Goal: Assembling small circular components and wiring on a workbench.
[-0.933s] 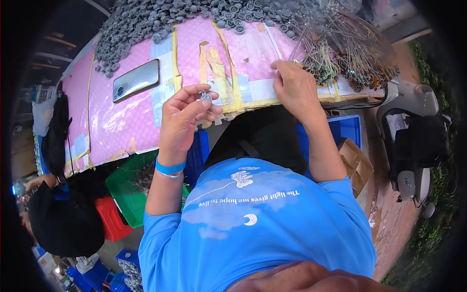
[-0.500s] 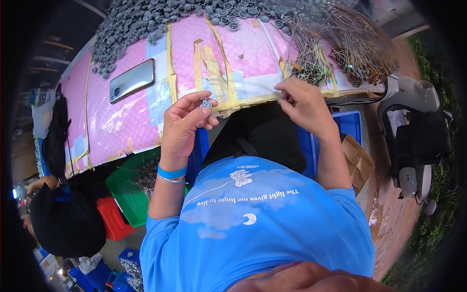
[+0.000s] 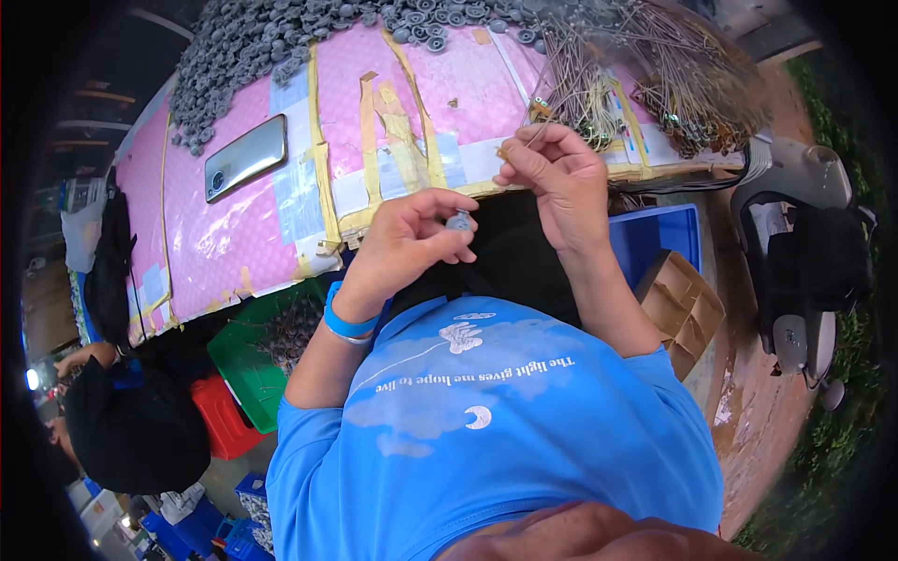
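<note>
Left hand [image 3: 402, 238] held just off the near edge of the surface [image 3: 234, 210], above the lap. Its grip is pinching a small grey round part [image 3: 458, 222] between thumb and fingers. We judge this a fingertip hold chosen to keep one side of the part exposed toward the other hand. Right hand [image 3: 561, 182], near it but apart, at the front edge: grip pinching a thin wire piece [image 3: 503, 152], its brownish end showing past thumb and forefinger. The two hands sit at about one level, probably so that both pieces can be watched together.

Stock seems laid out by side. We note the heap of grey parts [image 3: 253, 65] along the far edge, center to left, and the wire bundles [image 3: 599, 122] at the right, their colored ends toward the person, likely for easy picking by the right hand. Phone [image 3: 247, 159] lies flat on the pink covering, left of the taped strips and clear of both hands.

Hard to make out: the fingers cover much of the grey part, so we cannot tell its full form. Most of the wire's length is lost against the hand and bundles. The heap runs out of view at the top. Under the surface, the green bin [image 3: 236, 360] is partly hidden by the left arm, its contents blurred.
</note>
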### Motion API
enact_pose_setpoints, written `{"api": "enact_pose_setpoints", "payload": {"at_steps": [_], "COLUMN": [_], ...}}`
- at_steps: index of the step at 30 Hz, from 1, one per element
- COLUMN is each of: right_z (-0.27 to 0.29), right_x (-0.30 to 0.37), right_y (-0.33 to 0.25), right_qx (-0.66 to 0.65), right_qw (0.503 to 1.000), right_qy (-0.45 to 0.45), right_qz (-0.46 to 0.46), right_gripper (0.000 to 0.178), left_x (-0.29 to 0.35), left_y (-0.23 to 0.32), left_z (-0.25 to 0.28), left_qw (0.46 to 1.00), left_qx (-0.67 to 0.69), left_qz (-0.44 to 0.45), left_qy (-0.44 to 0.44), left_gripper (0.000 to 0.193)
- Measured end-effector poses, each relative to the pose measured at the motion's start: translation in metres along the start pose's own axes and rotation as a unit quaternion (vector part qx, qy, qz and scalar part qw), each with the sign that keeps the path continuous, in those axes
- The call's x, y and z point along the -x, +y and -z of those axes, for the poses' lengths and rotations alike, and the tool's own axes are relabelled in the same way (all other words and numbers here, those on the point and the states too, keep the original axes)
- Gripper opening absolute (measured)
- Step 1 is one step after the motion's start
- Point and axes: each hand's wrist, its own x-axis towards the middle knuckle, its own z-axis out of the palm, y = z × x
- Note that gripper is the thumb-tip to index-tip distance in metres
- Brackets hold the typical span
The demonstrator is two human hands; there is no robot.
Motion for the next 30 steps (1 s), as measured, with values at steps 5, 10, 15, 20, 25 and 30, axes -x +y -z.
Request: {"api": "enact_pose_setpoints", "payload": {"at_steps": [5,10,15,20,25,30], "right_z": [0.014,-0.004,-0.012,-0.014,-0.017,-0.019], "right_x": [-0.020,0.033,0.048,0.044,0.046,0.053], "right_y": [-0.024,-0.012,-0.003,-0.003,0.000,0.008], "right_qx": [-0.033,-0.050,0.051,0.101,0.103,0.116], "right_qw": [0.971,0.997,0.990,0.988,0.986,0.985], "right_qy": [0.108,-0.024,-0.117,-0.108,-0.116,-0.110], "right_qz": [0.210,0.046,-0.066,-0.038,-0.057,-0.063], "right_gripper": [0.016,0.014,0.018,0.018,0.018,0.017], "left_x": [0.000,-0.008,-0.014,-0.003,0.004,0.006], "left_y": [0.003,0.000,-0.009,0.006,0.005,0.006], "left_z": [-0.005,-0.008,-0.005,-0.002,0.002,0.002], "left_qw": [0.994,0.996,0.994,0.991,0.985,0.981], "left_qx": [-0.065,-0.061,-0.089,0.070,0.073,0.095], "left_qz": [0.027,0.020,-0.048,-0.108,-0.135,-0.113], "left_qy": [-0.082,-0.068,0.029,0.037,0.078,0.123], "left_gripper": [0.033,0.034,0.039,0.052,0.046,0.036]}}
